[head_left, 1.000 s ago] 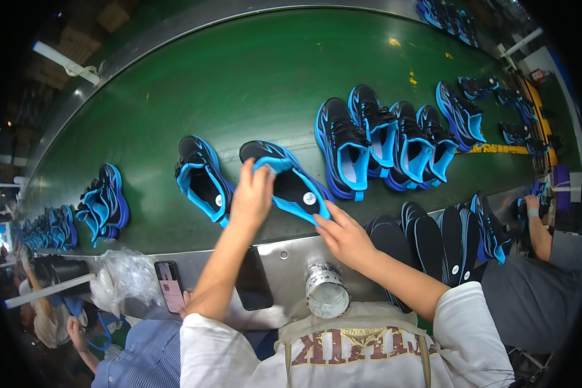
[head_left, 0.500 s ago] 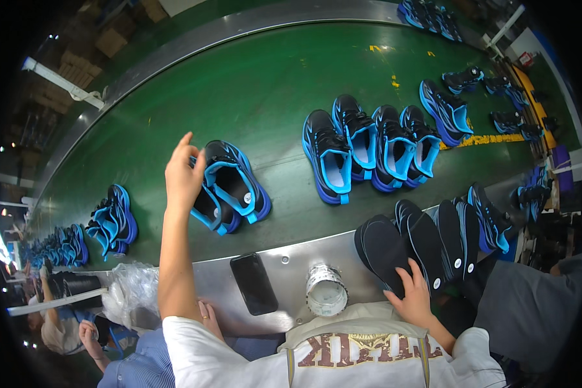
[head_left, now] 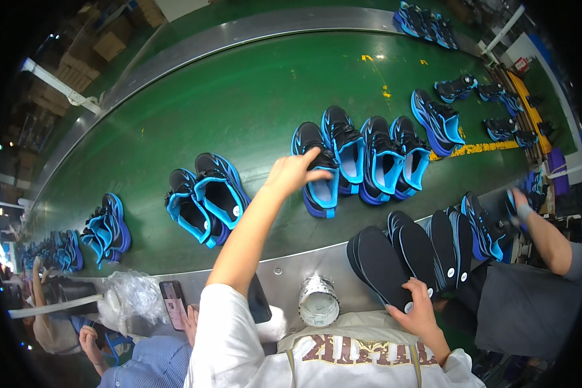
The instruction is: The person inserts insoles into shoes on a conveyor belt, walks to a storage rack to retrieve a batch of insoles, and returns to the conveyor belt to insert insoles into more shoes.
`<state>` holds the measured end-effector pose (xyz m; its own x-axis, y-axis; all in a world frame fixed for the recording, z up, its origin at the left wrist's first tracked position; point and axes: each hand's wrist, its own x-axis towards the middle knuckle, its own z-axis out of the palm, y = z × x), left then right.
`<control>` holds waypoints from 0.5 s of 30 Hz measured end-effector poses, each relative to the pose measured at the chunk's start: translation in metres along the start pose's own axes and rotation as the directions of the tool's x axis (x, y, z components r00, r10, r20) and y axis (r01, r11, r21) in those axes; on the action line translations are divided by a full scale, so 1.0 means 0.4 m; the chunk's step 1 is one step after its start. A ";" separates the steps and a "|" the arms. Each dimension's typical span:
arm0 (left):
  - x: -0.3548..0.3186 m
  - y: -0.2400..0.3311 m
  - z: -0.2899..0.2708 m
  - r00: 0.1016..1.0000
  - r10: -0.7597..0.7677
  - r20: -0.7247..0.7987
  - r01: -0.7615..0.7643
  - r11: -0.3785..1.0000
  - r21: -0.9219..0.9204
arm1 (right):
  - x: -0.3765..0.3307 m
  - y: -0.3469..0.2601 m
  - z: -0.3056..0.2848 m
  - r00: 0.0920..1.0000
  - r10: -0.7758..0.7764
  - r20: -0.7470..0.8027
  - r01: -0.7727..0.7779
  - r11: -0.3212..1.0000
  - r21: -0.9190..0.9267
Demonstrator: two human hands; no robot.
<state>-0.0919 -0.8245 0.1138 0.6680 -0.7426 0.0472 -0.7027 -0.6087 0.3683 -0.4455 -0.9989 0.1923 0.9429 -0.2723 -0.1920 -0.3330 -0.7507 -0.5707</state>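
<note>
My left hand [head_left: 295, 173] is over the leftmost black and blue sneaker [head_left: 316, 194] of a row on the green conveyor belt. Thumb and forefinger are apart at the sneaker's collar and tongue, so this hand looks open; its other fingers are partly hidden. Low on the right, my right hand [head_left: 420, 315] grips the heel end of a black insole [head_left: 376, 262] between thumb and fingers. More black insoles [head_left: 412, 249] lie fanned in stacks beside it on the metal ledge. Left of my left arm stand paired sneakers [head_left: 221, 194] with dark interiors.
On the metal ledge [head_left: 279, 284] are a roll of tape [head_left: 319, 301] and a black phone [head_left: 258, 301] partly behind my sleeve. A plastic bag [head_left: 132, 294] lies farther left. Co-workers sit on both sides; one at left has a phone [head_left: 172, 304], another's arm [head_left: 546, 239] reaches in at right.
My left hand has moved right, from the left pair of sneakers to the row in the middle. My right hand now grips an insole's heel. A phone and a co-worker's arm have come into view.
</note>
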 end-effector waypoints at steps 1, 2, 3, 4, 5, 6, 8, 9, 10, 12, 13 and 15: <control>-0.007 -0.003 0.009 0.999 0.031 -0.015 -0.030 0.998 0.046 | 0.017 -0.009 -0.013 0.998 -0.015 -0.055 0.017 0.999 0.037; -0.005 -0.001 0.008 1.000 -0.025 -0.010 0.025 0.999 0.038 | 0.036 -0.018 -0.025 0.994 -0.028 -0.107 0.036 0.997 0.074; 0.000 0.004 0.006 0.997 -0.081 -0.004 0.081 0.996 0.030 | 0.059 -0.038 -0.038 0.987 -0.061 -0.151 0.071 0.996 0.058; 0.010 0.014 0.001 0.997 -0.080 -0.007 0.080 0.996 0.025 | 0.081 -0.037 -0.048 0.973 -0.145 -0.180 0.147 0.989 0.002; 0.022 0.026 -0.005 0.981 -0.193 -0.032 0.186 0.970 -0.154 | 0.101 -0.034 -0.055 0.952 -0.228 -0.206 0.222 0.974 -0.053; 0.033 0.031 -0.009 0.951 -0.306 -0.035 0.278 0.902 -0.329 | 0.129 -0.045 -0.068 0.945 -0.257 -0.202 0.238 0.965 -0.112; 0.042 -0.009 0.006 0.899 -0.428 -0.092 0.336 0.809 -0.482 | 0.207 -0.093 -0.088 0.922 -0.329 -0.204 0.302 0.941 -0.153; 0.057 0.004 -0.010 0.877 -0.479 0.032 0.419 0.732 -0.537 | 0.240 -0.118 -0.100 0.876 -0.398 -0.272 0.350 0.914 -0.207; 0.055 0.010 -0.012 0.877 -0.479 0.032 0.420 0.733 -0.535 | 0.275 -0.144 -0.105 0.833 -0.466 -0.298 0.411 0.882 -0.231; 0.030 0.011 -0.010 0.811 -0.582 0.057 0.519 0.671 -0.529 | 0.338 -0.195 -0.087 0.735 -0.610 -0.297 0.533 0.790 -0.302; 0.009 0.011 -0.013 0.805 -0.591 0.059 0.529 0.668 -0.524 | 0.358 -0.223 -0.068 0.681 -0.678 -0.275 0.587 0.731 -0.350; -0.019 0.039 -0.017 0.784 -0.621 -0.008 0.560 0.714 -0.420 | 0.384 -0.230 -0.022 0.676 -0.693 -0.250 0.614 0.718 -0.328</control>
<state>-0.1060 -0.8265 0.1254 0.9620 -0.2020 -0.1837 -0.0242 -0.7333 0.6795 -0.2703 -0.9770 0.2223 0.8657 0.1857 0.4648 0.3366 -0.9033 -0.2659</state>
